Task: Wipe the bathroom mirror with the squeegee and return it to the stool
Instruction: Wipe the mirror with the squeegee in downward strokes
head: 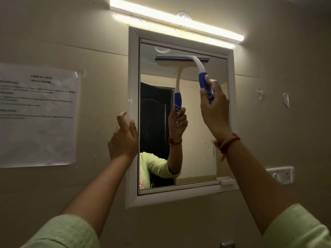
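- Both arms reach up toward the wall, forearms bare, pale green sleeves pushed back near the elbows.
- The right hand (215, 108) is raised high in front of the glass, fingers wrapped closed around the blue grip of the squeegee (200, 68); red and pale threads circle that wrist.
- The left hand (123, 138) rests lower, at the left side of the mirror frame (132, 86), fingers loosely curled and partly open, holding nothing; it seems to touch the frame edge, though the contact is hard to confirm.
- The squeegee has a curved white plastic neck, a ribbed blue handle and a wide head with a blue blade strip, pressed against the top of the mirror (197, 140), just above the right hand.
- The mirror is a rectangular pane set in a smooth white frame, and it reflects the tool and gripping hand.
- A glowing tube light (179, 20) runs above the frame.
- A printed paper sheet (37, 115) is taped to the beige wall, left of the left hand.
- A white switch plate (281, 174) sits on the wall to the right.
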A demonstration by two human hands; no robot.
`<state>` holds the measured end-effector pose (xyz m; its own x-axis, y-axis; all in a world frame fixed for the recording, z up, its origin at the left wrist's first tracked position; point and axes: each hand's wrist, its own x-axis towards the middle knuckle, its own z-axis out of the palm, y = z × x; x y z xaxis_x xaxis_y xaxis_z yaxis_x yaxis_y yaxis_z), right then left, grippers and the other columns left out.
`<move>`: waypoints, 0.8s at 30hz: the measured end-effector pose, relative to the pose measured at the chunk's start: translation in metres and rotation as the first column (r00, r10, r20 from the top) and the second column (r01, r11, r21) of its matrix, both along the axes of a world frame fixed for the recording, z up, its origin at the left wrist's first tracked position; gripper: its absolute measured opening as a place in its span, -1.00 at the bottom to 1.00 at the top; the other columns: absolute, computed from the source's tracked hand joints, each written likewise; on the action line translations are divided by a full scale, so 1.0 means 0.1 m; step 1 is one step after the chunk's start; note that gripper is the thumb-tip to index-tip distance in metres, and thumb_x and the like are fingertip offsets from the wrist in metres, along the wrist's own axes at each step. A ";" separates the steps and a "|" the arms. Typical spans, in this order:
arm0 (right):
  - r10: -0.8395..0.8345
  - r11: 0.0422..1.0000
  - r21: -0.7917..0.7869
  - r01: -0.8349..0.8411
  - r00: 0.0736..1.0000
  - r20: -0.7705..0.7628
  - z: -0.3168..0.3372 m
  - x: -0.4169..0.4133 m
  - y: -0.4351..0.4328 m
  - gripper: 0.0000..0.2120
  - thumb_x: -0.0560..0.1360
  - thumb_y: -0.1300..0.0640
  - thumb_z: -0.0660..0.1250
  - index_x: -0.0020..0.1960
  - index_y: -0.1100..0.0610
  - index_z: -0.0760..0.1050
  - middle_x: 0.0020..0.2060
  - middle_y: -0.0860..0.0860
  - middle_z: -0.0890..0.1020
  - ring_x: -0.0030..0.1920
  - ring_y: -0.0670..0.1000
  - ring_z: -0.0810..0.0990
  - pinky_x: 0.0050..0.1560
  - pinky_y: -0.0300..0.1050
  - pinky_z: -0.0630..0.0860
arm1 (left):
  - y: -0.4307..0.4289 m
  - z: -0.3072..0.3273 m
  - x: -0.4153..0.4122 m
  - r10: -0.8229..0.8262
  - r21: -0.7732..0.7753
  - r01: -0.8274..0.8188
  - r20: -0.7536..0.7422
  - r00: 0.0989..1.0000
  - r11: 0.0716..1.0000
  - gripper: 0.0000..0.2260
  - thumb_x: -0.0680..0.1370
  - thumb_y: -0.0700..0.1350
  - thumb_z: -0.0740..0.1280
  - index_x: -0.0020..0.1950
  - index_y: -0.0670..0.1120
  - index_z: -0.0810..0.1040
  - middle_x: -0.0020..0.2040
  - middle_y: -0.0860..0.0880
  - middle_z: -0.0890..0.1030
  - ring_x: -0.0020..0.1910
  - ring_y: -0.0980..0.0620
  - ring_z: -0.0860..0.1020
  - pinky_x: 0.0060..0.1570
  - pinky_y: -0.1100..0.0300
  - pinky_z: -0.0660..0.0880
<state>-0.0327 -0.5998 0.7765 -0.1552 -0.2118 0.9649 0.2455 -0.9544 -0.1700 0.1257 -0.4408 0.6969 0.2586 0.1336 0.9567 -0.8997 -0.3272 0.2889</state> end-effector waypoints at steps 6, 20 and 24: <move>0.021 0.999 -0.027 -0.021 1.000 -0.004 -0.47 0.09 -0.04 -0.66 0.58 0.15 0.19 0.34 0.13 0.33 0.01 -0.13 0.47 -0.16 -0.26 0.50 -0.17 -0.50 0.49 | -0.01 0.00 -0.01 0.008 0.006 -0.008 -0.008 1.000 1.000 -0.60 0.58 0.08 -0.06 0.32 -0.12 0.16 -0.17 -0.24 0.61 -0.30 -0.23 0.56 -0.31 0.04 0.46; 0.053 0.998 0.037 -0.054 0.998 0.037 -0.46 0.17 0.00 -0.66 0.58 0.18 0.19 0.34 0.19 0.33 -0.06 -0.24 0.49 -0.19 -0.35 0.53 -0.25 -0.58 0.42 | -0.01 0.00 -0.01 0.000 0.005 0.000 -0.027 1.000 1.000 -0.63 0.60 0.04 -0.03 0.32 -0.13 0.17 -0.21 -0.23 0.60 -0.33 -0.22 0.55 -0.33 0.02 0.49; 0.091 0.995 0.030 -0.091 0.996 -0.005 -1.03 0.20 -0.08 -0.63 0.57 0.16 0.19 0.36 0.15 0.31 0.01 -0.09 0.54 -0.12 -0.33 0.53 -0.15 -0.50 0.49 | -0.01 0.00 -0.01 -0.005 0.003 0.006 -0.018 1.000 1.000 -0.64 0.60 0.03 -0.02 0.32 -0.14 0.18 -0.22 -0.25 0.59 -0.33 -0.23 0.55 -0.33 0.00 0.50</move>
